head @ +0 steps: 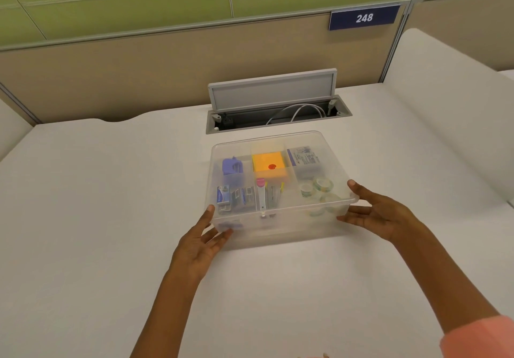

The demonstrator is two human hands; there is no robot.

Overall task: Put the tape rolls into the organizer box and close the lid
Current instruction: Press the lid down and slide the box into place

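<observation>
The clear plastic organizer box stands on the white desk with its translucent lid lying on top. Through the lid I see several tape rolls in the right compartment. My left hand rests against the box's near left corner, thumb on the lid's edge, fingers spread on the wall. My right hand touches the near right corner, thumb on the lid's rim, fingers spread along the side. Neither hand clasps anything.
Inside the box are an orange note pad, a purple item, staple boxes and a pink-tipped tool. Behind the box an open cable hatch sits in the desk. A beige partition stands behind.
</observation>
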